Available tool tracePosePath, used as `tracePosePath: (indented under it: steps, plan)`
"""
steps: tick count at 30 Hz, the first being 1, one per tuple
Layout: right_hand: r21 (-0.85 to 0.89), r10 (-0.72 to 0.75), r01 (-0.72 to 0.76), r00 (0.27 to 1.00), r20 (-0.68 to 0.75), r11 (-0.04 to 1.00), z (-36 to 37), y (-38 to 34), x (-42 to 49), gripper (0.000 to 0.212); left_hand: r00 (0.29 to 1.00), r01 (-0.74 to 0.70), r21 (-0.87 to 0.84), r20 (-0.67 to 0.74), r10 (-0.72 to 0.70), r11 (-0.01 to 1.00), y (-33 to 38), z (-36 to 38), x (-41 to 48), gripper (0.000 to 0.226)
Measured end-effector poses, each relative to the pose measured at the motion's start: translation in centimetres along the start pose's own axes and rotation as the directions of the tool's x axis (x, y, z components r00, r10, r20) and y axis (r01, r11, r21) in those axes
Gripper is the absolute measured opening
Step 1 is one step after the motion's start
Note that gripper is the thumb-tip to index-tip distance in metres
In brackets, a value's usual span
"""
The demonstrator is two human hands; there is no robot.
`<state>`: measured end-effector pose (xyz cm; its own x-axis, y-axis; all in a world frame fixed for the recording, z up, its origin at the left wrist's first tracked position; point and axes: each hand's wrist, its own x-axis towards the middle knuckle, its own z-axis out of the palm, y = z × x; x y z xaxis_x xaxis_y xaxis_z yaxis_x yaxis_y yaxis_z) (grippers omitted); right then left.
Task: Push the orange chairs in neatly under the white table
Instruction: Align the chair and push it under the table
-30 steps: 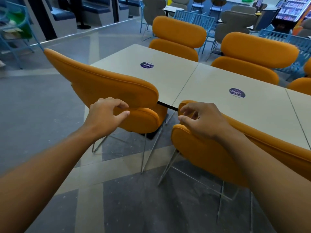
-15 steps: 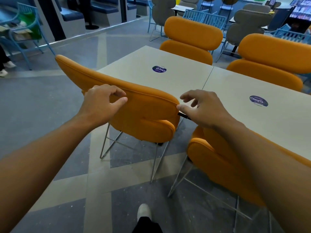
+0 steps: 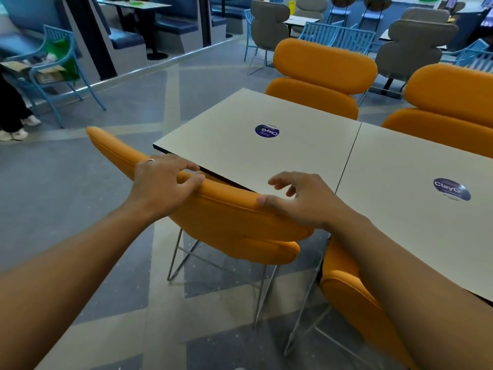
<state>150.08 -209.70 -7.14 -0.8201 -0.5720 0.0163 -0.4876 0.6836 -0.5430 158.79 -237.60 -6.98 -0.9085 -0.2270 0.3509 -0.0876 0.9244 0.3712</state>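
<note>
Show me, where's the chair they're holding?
Head view, lower centre: the orange chair stands at the near corner of the white table, the left hand gripping its backrest.

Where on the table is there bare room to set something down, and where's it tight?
Bare top all round the left sticker, out to the seam and the far chair; the right table round its sticker too. Crowded at the near edge: chair back there, left hand gripping it, right hand on it.
</note>
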Motion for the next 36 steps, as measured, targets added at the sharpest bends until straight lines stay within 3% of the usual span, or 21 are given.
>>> tracePosePath:
  steps: [7, 10, 13, 19, 23, 36]
  plan:
    - [0.021, 0.069, -0.071, 0.996, 0.063, 0.997, 2.7, -1.3, 2.0, 0.089, 0.998, -0.034, 0.031, 0.059, 0.032, 0.999, -4.2, 2.3, 2.9, 0.059]
    - [0.009, 0.129, -0.130, 0.989, 0.069, 0.991, 3.8, -2.4, 2.5, 0.092, 0.993, -0.082, 0.024, 0.086, 0.080, 0.996, -6.0, 2.6, 4.1, 0.052]
    - [-0.074, 0.204, -0.200, 0.978, 0.051, 0.977, 4.7, -4.0, 2.9, 0.091, 0.985, -0.144, 0.044, 0.106, 0.139, 0.989, -7.9, 2.7, 5.1, 0.062]
    - [-0.335, 0.305, -0.335, 0.942, -0.141, 0.880, 7.2, -6.6, 2.7, 0.090, 0.952, -0.298, 0.083, 0.095, 0.290, 0.951, -10.5, 2.5, 5.2, 0.067]
    - [-0.366, 0.320, -0.412, 0.903, -0.287, 0.835, 8.0, -7.4, 2.4, 0.095, 0.952, -0.302, 0.092, 0.077, 0.295, 0.949, -11.5, 2.3, 6.3, 0.068]
    - [-0.401, 0.299, -0.466, 0.861, -0.412, 0.789, 8.5, -7.4, 2.8, 0.093, 0.951, -0.294, 0.132, -0.057, 0.303, 0.947, -11.7, 3.0, 7.4, 0.060]
